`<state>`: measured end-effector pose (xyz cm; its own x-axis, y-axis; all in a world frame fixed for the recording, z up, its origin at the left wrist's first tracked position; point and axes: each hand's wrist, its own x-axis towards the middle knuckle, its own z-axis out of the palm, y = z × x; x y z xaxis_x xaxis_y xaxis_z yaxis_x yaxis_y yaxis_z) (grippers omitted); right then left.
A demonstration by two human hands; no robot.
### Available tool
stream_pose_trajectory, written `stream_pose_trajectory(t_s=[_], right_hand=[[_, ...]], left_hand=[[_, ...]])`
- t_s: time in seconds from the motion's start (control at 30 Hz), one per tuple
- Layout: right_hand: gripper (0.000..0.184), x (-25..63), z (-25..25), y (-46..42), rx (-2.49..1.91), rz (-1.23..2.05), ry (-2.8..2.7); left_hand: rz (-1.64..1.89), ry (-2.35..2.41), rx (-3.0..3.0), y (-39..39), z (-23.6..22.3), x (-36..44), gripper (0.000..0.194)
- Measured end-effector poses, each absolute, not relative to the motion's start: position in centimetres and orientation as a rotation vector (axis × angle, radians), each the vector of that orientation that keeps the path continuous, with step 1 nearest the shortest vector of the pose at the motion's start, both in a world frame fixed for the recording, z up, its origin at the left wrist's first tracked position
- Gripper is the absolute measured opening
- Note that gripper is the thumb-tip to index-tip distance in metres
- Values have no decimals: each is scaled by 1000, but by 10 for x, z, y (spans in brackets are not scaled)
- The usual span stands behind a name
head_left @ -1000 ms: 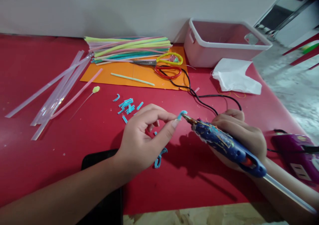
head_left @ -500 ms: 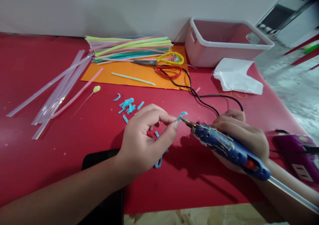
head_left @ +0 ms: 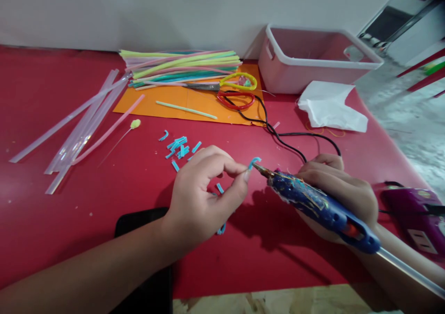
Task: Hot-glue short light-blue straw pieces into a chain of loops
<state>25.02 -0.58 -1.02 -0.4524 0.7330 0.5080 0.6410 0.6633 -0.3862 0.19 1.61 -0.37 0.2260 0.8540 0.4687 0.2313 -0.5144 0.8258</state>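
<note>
Between thumb and forefinger, my left hand (head_left: 205, 193) pinches a short, curved blue pipe cleaner piece (head_left: 256, 160). My right hand (head_left: 342, 193) is wrapped round a blue hot glue gun (head_left: 313, 207), crusted with dried glue. Its metal nozzle (head_left: 263, 171) points left and touches or nearly touches the blue piece. A clear glue stick (head_left: 410, 272) sticks out of the gun's rear. On the table beyond my left hand lies a cluster of cut blue pieces (head_left: 179, 146); a few more blue bits (head_left: 221, 228) are partly hidden beneath that hand.
Pipe cleaners (head_left: 184, 68) and scissors (head_left: 208, 87) lie on an orange sheet (head_left: 139, 103). Spare glue sticks (head_left: 86, 124) are at left. Behind stand a pink bin (head_left: 292, 73) and white paper (head_left: 330, 108). A black cord (head_left: 288, 140), purple power strip (head_left: 410, 212) and black phone-like object (head_left: 142, 216) are nearby.
Almost nothing differs. The glue gun and my right hand have shifted very slightly right, and the nozzle stays at the blue piece in my left hand.
</note>
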Motion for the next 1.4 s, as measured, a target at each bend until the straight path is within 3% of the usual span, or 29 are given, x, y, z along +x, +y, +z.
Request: stream_pose_trajectory(t_s=[0.87, 1.2, 1.4], right_hand=[[15, 253, -12, -8, -1110, 182, -2215], [8, 248, -6, -4, -1011, 169, -2241], [14, 249, -5, -5, -1031, 145, -2219]], left_hand=[[1316, 1021, 1907, 16, -3, 3, 18], [1179, 913, 1706, 20, -4, 3, 8], [1166, 812, 1583, 21, -4, 4, 7]])
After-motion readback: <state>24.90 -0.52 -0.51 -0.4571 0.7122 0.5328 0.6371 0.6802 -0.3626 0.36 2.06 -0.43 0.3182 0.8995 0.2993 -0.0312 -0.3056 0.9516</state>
